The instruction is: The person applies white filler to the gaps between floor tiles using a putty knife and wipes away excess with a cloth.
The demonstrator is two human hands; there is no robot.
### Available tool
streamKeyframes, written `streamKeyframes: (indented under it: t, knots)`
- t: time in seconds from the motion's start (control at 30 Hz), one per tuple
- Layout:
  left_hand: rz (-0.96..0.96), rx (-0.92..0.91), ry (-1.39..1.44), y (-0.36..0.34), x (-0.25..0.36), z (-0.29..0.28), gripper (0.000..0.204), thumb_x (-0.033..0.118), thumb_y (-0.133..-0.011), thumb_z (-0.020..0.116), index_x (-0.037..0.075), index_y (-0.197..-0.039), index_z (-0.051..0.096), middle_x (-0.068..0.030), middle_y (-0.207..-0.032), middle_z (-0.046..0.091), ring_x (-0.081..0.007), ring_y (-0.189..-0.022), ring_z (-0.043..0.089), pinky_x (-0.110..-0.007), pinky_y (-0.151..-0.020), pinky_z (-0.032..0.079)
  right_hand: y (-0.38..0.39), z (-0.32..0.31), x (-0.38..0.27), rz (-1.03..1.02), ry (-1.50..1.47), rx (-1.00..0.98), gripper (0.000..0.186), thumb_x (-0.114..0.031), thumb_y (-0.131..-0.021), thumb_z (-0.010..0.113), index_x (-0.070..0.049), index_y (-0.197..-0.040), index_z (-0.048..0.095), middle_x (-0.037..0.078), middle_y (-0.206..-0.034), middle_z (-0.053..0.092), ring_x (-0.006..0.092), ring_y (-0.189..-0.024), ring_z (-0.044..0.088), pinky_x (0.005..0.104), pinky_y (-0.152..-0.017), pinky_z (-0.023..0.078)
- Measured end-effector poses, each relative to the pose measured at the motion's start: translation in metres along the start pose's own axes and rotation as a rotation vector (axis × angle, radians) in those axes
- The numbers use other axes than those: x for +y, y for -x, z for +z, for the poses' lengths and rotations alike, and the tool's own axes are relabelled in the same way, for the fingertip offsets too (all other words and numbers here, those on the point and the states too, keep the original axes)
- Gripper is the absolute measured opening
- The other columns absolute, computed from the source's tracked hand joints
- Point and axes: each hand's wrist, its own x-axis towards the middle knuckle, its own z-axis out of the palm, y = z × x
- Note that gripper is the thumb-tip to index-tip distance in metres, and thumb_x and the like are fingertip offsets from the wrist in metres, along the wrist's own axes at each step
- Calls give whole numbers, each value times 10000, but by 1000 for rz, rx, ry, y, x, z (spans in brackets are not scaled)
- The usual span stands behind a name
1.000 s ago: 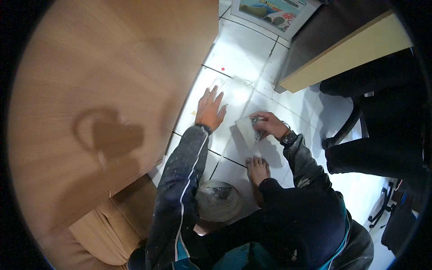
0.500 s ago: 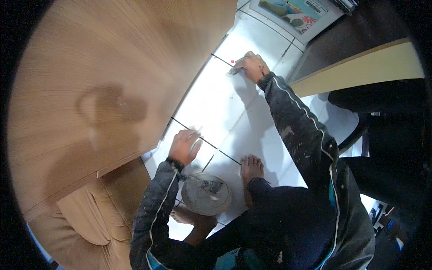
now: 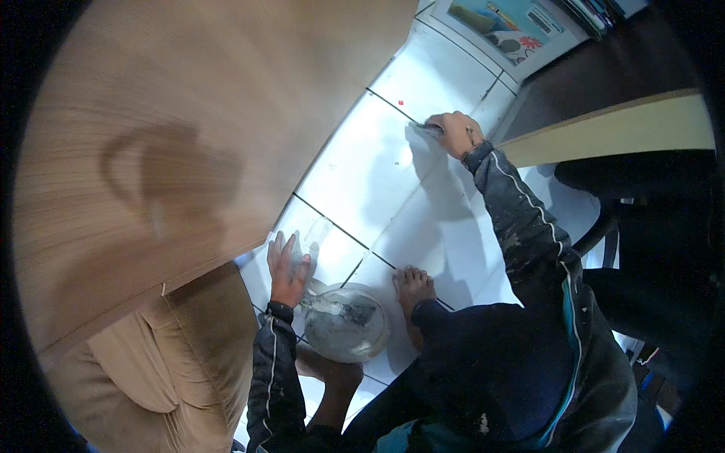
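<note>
I crouch on a white tiled floor [image 3: 377,174] with dark joints. My right hand [image 3: 455,133] is stretched far forward and is closed on a small flat tool [image 3: 432,127], whose tip presses on a joint line. My left hand [image 3: 287,266] lies flat on the floor with its fingers spread. It touches a clear plastic piece [image 3: 313,235], just beside a round bowl of grey paste [image 3: 343,326]. My bare feet [image 3: 411,287] stand to the right of the bowl and just below it.
A large wooden panel [image 3: 174,136] fills the left side, with tan upholstery [image 3: 181,362] below it. A dark cabinet with a pale yellow edge [image 3: 627,128] stands at the right. A printed sheet [image 3: 513,30] lies at the far top. A small red speck [image 3: 400,102] sits on a tile.
My right hand has reached from near my knees far forward along the floor to the distant joint. My left hand has drawn back to beside the bowl.
</note>
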Motion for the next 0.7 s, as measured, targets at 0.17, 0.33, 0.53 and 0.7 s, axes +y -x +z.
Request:
streamKeyframes:
  t: [0.17,0.33,0.53,0.7]
  knots:
    - [-80,-92,-109,1,-23,0,720,469,-955,534,105,-1516,268,-282,-1569,101,-468,-1453,22,-529,-1173,74,-46,6,-49,32,-53,98,139,-133,-791,588,-81,-871,688,194,-829,683,380,-803,669,449,-754,542]
    - [-183,-245,-153,0,-18,7,803,555,-948,481,130,-1548,157,-294,-1575,-44,-490,-1441,-114,-589,-1145,-25,-31,70,-51,-174,143,81,136,-120,-770,579,-80,-822,698,167,-831,688,350,-801,675,438,-711,549]
    - [-193,-304,-286,-4,-17,7,818,544,-948,473,172,-1560,78,-282,-1571,-129,-551,-1411,-135,-655,-1108,-52,-15,2,-57,-104,165,-270,373,-101,-760,585,-245,-1075,724,127,-876,707,316,-826,689,421,-734,556]
    - [-189,-326,-300,-8,-13,4,830,538,-939,487,188,-1561,62,-284,-1569,-114,-582,-1397,-124,-669,-1102,-47,-49,-5,-28,-87,105,-4,390,-95,-779,613,-289,-1099,720,106,-933,714,295,-879,686,397,-787,549]
